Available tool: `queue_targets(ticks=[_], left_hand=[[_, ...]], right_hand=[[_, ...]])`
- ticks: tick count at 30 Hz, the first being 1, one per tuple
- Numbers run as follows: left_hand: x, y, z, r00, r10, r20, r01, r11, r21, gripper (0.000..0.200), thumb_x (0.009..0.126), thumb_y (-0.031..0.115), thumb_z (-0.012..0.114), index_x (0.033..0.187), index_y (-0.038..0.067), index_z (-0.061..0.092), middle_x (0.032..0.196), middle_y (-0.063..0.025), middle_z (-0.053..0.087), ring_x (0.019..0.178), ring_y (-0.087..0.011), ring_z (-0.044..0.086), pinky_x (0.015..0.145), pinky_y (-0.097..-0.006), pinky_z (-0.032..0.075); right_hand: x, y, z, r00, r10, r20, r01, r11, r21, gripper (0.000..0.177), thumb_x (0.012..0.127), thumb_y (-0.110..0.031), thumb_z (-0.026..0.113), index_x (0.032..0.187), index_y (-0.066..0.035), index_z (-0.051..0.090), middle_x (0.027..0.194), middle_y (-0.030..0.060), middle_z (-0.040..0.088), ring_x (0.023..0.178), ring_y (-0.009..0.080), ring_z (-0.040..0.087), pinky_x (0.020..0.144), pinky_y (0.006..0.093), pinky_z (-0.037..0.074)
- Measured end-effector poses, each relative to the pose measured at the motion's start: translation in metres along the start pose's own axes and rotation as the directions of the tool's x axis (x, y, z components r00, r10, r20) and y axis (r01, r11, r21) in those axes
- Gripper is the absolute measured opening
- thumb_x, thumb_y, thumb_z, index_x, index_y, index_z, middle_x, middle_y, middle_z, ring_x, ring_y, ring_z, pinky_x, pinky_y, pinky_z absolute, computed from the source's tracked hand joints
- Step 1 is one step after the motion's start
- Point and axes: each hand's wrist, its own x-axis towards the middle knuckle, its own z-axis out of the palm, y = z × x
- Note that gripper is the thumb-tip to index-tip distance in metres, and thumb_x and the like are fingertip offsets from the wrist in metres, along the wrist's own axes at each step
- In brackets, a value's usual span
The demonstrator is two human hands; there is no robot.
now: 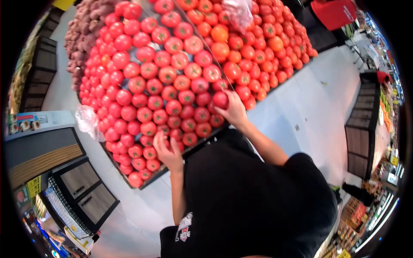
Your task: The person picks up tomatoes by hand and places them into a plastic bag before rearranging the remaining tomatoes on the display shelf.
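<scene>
Pinkish-red tomatoes (173,107) lie in close rows on a sloped display in front of me, most with their green stem ends up. At the display's right edge, near the divider, my right hand (234,109) has its fingers closed around one tomato (220,100). My left hand (168,152) rests at the near rows, fingers spread over the tomatoes there and nothing seen in its grasp. Part of what lies under the left fingers is hidden.
Past a thin divider (202,36) lies a second heap of orange-red tomatoes (258,51). Potato-like produce (84,32) is heaped at the far left. Clear plastic bags (89,122) hang at the left edge and lie on the right heap. Dark cabinets (86,189) stand around the tiled floor.
</scene>
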Motion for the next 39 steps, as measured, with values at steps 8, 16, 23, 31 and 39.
queue_targets(ticks=[8,16,23,31,39], left_hand=[[0.002,-0.012,0.015,0.997,0.061,-0.053,-0.050,0.979,0.198,0.051,0.102,0.020,0.076,0.145,-0.003,0.061,0.148,-0.0260,0.060,0.136,-0.0443,0.058,0.117,-0.0517,0.046],[0.024,-0.044,0.003,0.976,0.112,-0.188,-0.018,0.898,0.439,0.058,0.101,0.025,0.075,0.150,-0.001,0.058,0.158,-0.0254,0.052,0.148,-0.0485,0.047,0.124,-0.0615,0.038],[0.041,-0.084,0.001,0.969,0.091,-0.232,0.053,0.836,0.547,0.075,0.105,0.040,0.071,0.160,-0.003,0.044,0.170,-0.0308,0.037,0.159,-0.0544,0.032,0.130,-0.0687,0.026],[0.045,-0.087,-0.002,0.962,0.079,-0.261,0.071,0.851,0.521,0.086,0.104,0.047,0.072,0.164,-0.002,0.037,0.172,-0.0317,0.032,0.162,-0.0525,0.027,0.132,-0.0702,0.018],[0.076,-0.080,-0.004,0.952,0.172,-0.253,-0.032,0.878,0.477,0.083,0.105,0.049,0.070,0.164,0.000,0.037,0.172,-0.0307,0.033,0.162,-0.0509,0.027,0.132,-0.0704,0.018]], right_hand=[[0.080,-0.058,-0.017,0.978,-0.204,-0.040,0.207,0.931,0.299,0.079,0.085,-0.021,0.094,0.151,-0.002,0.055,0.135,0.0196,0.065,0.126,0.0348,0.067,0.110,0.0430,0.055],[0.306,-0.183,-0.031,0.833,-0.542,-0.106,0.552,0.805,0.220,0.074,0.088,-0.033,0.090,0.149,-0.006,0.058,0.139,0.0227,0.066,0.135,0.0403,0.062,0.113,0.0470,0.052],[0.497,-0.241,0.010,0.806,-0.582,0.112,0.592,0.791,-0.151,0.081,0.085,-0.050,0.084,0.150,-0.008,0.058,0.138,0.0261,0.069,0.131,0.0438,0.065,0.111,0.0515,0.052],[0.554,-0.252,0.038,0.730,-0.517,0.447,0.646,0.736,-0.202,0.078,0.094,-0.044,0.080,0.156,-0.006,0.054,0.140,0.0270,0.069,0.132,0.0437,0.066,0.113,0.0500,0.052],[0.541,-0.242,0.049,0.762,-0.565,0.315,0.639,0.735,-0.227,0.075,0.094,-0.047,0.077,0.155,-0.008,0.056,0.146,0.0251,0.064,0.133,0.0427,0.066,0.112,0.0504,0.053]])
